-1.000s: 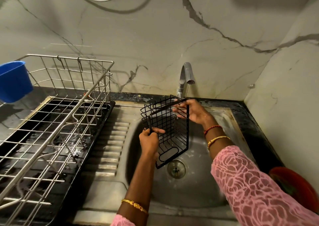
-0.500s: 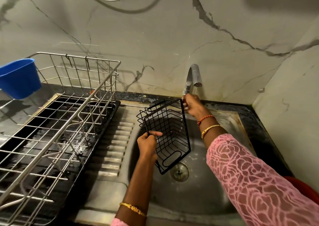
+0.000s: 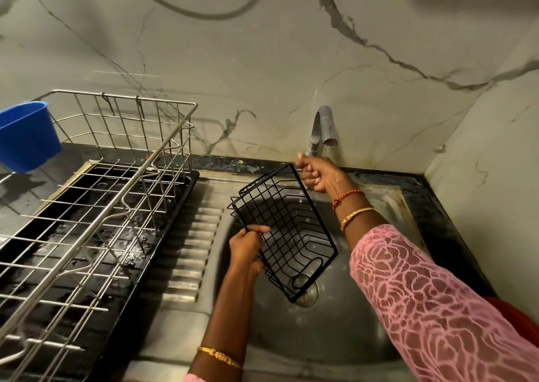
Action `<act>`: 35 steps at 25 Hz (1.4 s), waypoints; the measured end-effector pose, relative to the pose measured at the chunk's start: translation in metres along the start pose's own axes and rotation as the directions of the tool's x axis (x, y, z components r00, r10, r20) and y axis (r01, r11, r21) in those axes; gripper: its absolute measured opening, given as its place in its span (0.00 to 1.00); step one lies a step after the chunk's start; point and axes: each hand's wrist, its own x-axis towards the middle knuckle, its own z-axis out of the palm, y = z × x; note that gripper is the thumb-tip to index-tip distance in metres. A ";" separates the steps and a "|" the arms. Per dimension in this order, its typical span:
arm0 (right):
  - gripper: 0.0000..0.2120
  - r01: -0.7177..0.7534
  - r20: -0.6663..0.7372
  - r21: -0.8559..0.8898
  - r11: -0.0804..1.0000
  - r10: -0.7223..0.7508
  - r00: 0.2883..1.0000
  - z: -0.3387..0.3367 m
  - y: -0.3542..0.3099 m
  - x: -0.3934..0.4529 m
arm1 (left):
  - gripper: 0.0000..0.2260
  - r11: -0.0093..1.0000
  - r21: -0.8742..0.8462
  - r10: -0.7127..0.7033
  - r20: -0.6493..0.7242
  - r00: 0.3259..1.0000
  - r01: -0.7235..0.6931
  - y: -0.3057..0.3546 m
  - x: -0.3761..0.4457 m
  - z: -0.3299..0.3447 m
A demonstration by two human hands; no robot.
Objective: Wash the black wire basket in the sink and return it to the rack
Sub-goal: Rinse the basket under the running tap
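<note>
You hold the black wire basket [image 3: 287,230] tilted over the round steel sink [image 3: 335,332], above its drain. Your left hand [image 3: 246,250] grips the basket's near-left rim; your right hand [image 3: 316,174] curls round its far corner, just under the grey tap spout [image 3: 325,127]. Left of your left hand, the steel wire dish rack [image 3: 96,195] stands on the bench, a blue plastic cup [image 3: 26,135] hung on its far side.
</note>
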 end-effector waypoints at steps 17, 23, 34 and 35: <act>0.11 0.050 -0.040 -0.794 0.606 -0.134 0.990 -0.056 0.013 -0.037 | 0.07 0.907 -0.210 -0.272 0.366 0.890 0.364 -0.022 0.016 -0.007; 0.12 0.062 0.021 -0.887 0.457 -0.094 0.995 -0.077 0.035 -0.038 | 0.08 0.871 -0.253 -0.270 0.470 0.840 0.421 -0.032 0.030 -0.006; 0.16 0.304 -0.035 -0.897 0.321 -0.736 0.676 -0.081 0.099 -0.079 | 0.14 0.812 -0.334 -0.280 0.497 0.821 0.479 -0.075 0.068 0.028; 0.17 0.348 -0.010 -0.891 0.290 -0.781 0.625 -0.086 0.106 -0.082 | 0.13 0.818 -0.335 -0.263 0.505 0.822 0.468 -0.074 0.070 0.032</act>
